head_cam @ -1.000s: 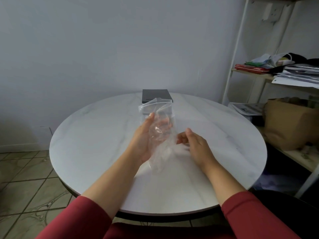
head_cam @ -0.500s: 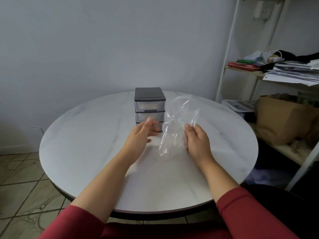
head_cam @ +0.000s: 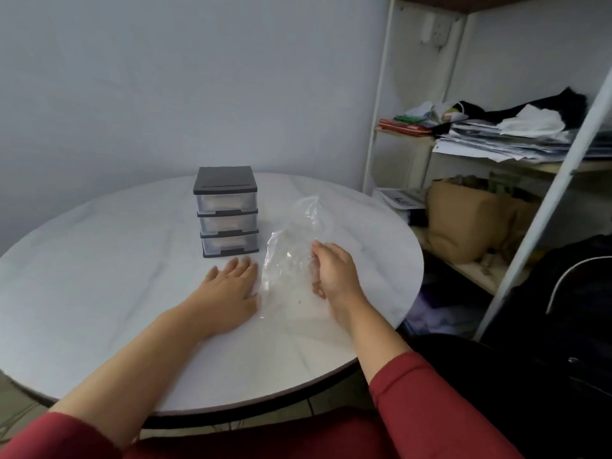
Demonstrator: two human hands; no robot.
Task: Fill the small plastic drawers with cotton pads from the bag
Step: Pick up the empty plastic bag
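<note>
in the head view, your left hand (head_cam: 231, 286) is lying flat on the table (head_cam: 99, 293), palm down, fingers straight and together, holding nothing. your right hand (head_cam: 332, 273) is sitting just beside it, fingers curling down and pinching the clear plastic bag (head_cam: 291, 240), which is rising crumpled and slack from your fingers and leaning away from you. the bag is looking empty: no cotton pads are showing through the film, only a few specks near its lower end.

the small drawer unit (head_cam: 228, 212) is standing just beyond your left fingertips, apart from them, and to the left of the bag. all three drawers are sitting pushed in. something pale is showing through each clear front; it could be pads, but the blur is hiding too much to be sure.

judging by this, you are looking close to finished: bag apparently drained, drawers closed. what may be remaining is setting the bag aside.

well off past your right hand, a shelf rack (head_cam: 496, 150) is holding papers and a brown paper bag (head_cam: 463, 223).
</note>
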